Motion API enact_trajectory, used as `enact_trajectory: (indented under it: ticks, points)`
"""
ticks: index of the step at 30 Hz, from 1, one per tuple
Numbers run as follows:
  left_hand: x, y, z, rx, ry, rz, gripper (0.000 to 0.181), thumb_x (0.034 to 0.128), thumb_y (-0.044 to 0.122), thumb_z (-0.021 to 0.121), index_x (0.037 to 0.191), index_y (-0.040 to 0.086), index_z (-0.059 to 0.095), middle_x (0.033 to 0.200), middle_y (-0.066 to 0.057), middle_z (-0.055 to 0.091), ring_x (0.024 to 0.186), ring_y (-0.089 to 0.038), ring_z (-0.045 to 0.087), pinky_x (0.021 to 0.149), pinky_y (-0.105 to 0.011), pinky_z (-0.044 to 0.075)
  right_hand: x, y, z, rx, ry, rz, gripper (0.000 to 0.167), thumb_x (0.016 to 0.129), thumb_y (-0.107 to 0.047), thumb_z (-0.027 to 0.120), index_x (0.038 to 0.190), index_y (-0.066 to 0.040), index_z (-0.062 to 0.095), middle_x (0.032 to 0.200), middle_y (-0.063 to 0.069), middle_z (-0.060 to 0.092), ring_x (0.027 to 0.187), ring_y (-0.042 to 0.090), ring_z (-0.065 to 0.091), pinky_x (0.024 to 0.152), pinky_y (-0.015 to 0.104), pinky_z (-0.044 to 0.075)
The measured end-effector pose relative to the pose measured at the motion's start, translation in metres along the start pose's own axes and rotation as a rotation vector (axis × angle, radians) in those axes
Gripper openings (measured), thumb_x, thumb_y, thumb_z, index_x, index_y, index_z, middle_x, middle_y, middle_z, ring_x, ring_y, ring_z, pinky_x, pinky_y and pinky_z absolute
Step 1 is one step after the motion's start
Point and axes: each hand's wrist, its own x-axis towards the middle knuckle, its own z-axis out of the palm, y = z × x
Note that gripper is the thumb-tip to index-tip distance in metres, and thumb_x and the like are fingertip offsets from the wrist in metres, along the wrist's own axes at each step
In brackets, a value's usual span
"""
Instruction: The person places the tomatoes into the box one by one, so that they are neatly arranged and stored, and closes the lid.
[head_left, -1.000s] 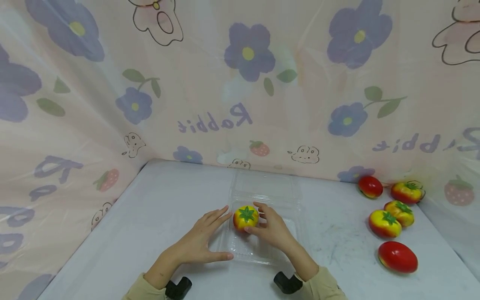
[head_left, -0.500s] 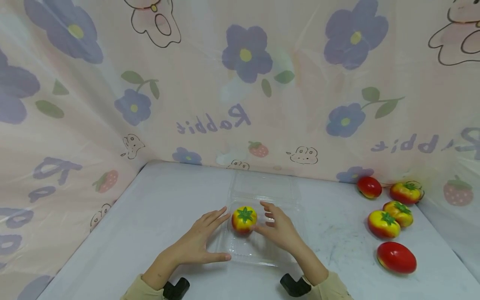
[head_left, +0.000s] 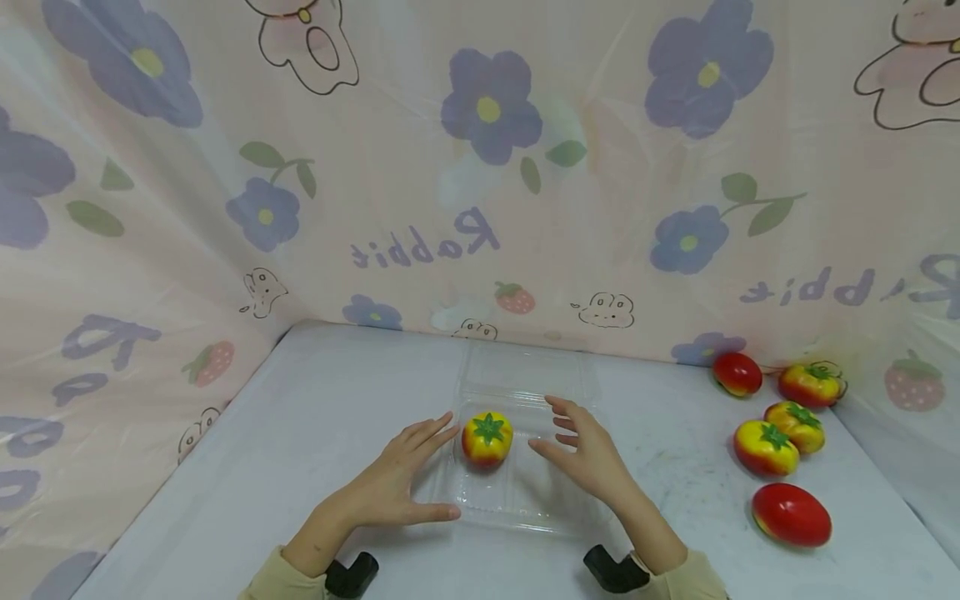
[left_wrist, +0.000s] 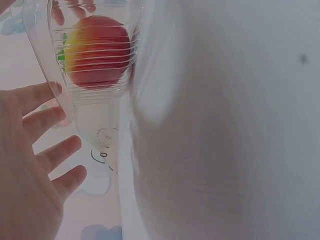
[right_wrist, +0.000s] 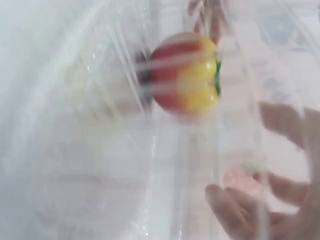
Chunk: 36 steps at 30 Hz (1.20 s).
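A yellow and red fruit with a green star-shaped top sits in the left part of a clear plastic box, whose lid lies folded back behind it. My left hand is at the box's left side, fingers spread; in the left wrist view the fingers of the left hand are beside the clear wall, the fruit behind it. My right hand hovers over the box's right part, fingers apart, holding nothing. Through clear plastic, the right wrist view shows the fruit and right hand, blurred.
On the right of the white table lie a red oval fruit, two yellow-red fruits, and farther back a red fruit and another yellow-red one. A patterned curtain stands behind.
My right hand has let go of the fruit and moved away to the right, its fingers now clear of it. The fruit stays in the box. My left hand has barely moved.
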Motion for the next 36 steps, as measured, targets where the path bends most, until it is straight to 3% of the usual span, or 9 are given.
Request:
enact_trajectory:
  ticks: [7,22,36]
  points:
    - [0.002,-0.001,0.000,-0.008,0.003,0.028,0.096,0.0755,0.063,0.069,0.151,0.018,0.030,0.161,-0.001,0.019,0.143,-0.036,0.022,0.109,-0.065,0.024,0.000,0.010,-0.013,-0.036,0.054,-0.026,0.063,0.084,-0.023,0.075,0.138,-0.005,0.047,0.138,0.018,0.051,0.118,0.036,0.056,0.092,0.044,0.053]
    - [0.006,-0.001,0.001,-0.010,-0.008,0.025,0.095,0.0773,0.060,0.068,0.152,0.018,0.027,0.161,-0.001,0.016,0.143,-0.034,0.022,0.110,-0.064,0.025,-0.008,0.028,-0.034,-0.049,0.171,-0.119,0.056,0.085,-0.021,0.074,0.134,-0.004,0.050,0.134,0.018,0.054,0.115,0.035,0.057,0.087,0.044,0.054]
    - [0.008,-0.001,0.003,-0.018,-0.012,0.014,0.096,0.0769,0.059,0.069,0.153,0.017,0.026,0.162,-0.002,0.016,0.143,-0.034,0.022,0.109,-0.064,0.025,-0.014,0.045,-0.058,-0.123,0.197,-0.003,0.061,0.089,-0.032,0.069,0.138,-0.005,0.046,0.136,0.019,0.052,0.117,0.034,0.055,0.092,0.049,0.051]
